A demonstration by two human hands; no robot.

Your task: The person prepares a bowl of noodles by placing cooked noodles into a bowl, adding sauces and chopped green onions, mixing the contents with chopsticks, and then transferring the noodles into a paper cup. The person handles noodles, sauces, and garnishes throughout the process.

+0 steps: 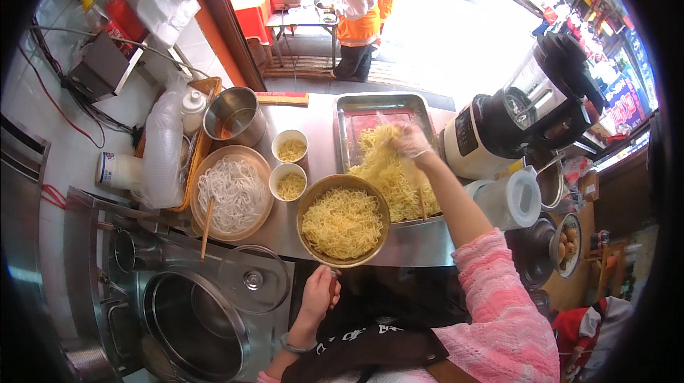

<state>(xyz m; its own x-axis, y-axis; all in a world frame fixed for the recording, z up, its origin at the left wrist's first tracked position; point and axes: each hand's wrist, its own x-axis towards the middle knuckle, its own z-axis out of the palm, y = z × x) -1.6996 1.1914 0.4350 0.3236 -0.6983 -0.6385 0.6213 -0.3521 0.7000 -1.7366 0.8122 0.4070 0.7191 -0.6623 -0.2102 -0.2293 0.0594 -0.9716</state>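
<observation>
My left hand (320,292) grips the brown handle of a round metal pan (387,217) at the counter's front edge. Yellow noodles (344,222) are heaped inside the pan. Over a rectangular metal tray (342,142), my right hand (411,140), in a thin clear plastic glove, is closed on a bunch of yellow noodles (382,142) and blurred by motion. More noodles cover the near part of the tray, with a wooden stick standing among them. Two paper cups (273,190), (273,142) left of the pan each contain yellow noodles.
White noodles (232,193) with chopsticks (207,228) fill a round bowl (264,166). A steel pot (235,116) stands behind it. Below left are a glass lid (254,280) and a large pot (195,324). A blender (481,132) and lidded plastic jug (513,201) stand right. People are outside.
</observation>
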